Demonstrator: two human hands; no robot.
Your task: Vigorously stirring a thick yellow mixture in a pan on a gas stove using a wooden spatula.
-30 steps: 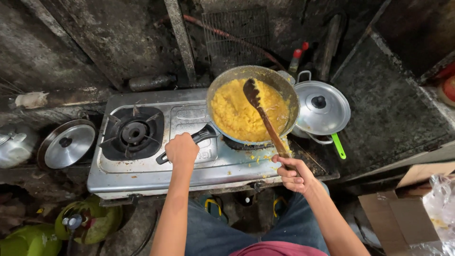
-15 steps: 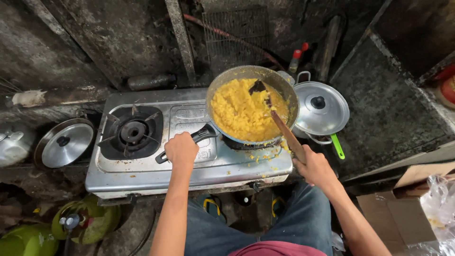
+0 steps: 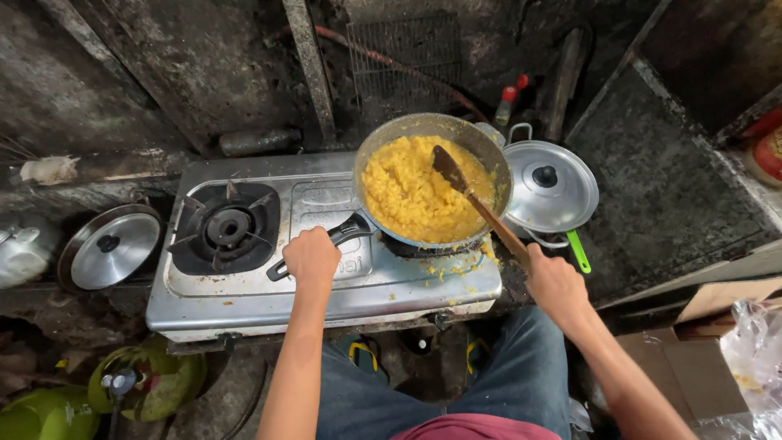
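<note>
The left hand is wrapping its fingers tightly around the black handle of the frying pan, which is sitting on the right burner of the steel gas stove. The right hand is closing its fingers around the near end of a wooden spatula, whose blade is resting in the yellow crumbly food filling the pan. Yellow crumbs are lying on the stove just near the pan. A lidded metal pot is standing right of the pan, touching it. A bottle with a red cap is standing far behind. A brown cardboard box is sitting at near right beside a clear plastic bag.
</note>
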